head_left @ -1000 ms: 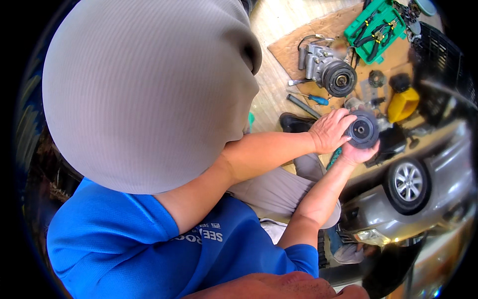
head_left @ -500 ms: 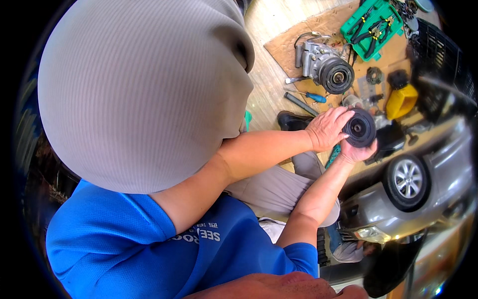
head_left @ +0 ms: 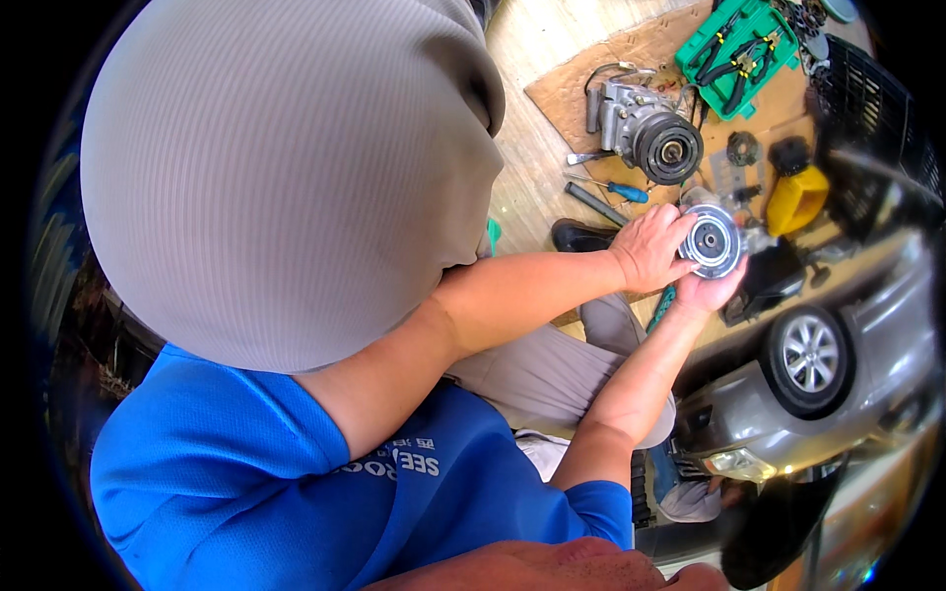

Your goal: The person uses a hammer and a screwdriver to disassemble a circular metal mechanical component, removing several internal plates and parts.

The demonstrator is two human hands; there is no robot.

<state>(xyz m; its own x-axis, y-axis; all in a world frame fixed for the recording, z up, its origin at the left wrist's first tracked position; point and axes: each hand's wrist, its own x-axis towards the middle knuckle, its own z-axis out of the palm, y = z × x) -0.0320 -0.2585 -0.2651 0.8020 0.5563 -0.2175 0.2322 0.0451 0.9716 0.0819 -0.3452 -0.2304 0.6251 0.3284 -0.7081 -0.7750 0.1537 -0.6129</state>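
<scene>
A round ribbed disc (head_left: 711, 242) is in the hands, lifted above the cardboard (head_left: 564, 95), its bright ringed face turned up. The left hand (head_left: 648, 251) grips its near-left rim, fingers over the edge and thumb lower on the side. The right hand (head_left: 714, 289) is closed around it from below, palm up, though some of its fingers are hidden behind the disc.

The work looks part-way along. The disc is loose and whole in outline, fixed to nothing that shows. Well apart from it, the compressor (head_left: 623, 116) lies on the cardboard with a black pulley (head_left: 670, 150) in place at its front and the hub visible at the centre. Whether the disc is finished cannot be told from here; it is not mounted on any unit.

Neither hand has a tool. The blue screwdriver (head_left: 627, 192) and dark rod (head_left: 594, 204) lie beside the compressor, and the pliers (head_left: 744, 67) sit in the green case (head_left: 759, 94). A small round part (head_left: 742, 149) rests apart, near the yellow bottle (head_left: 796, 200).
</scene>
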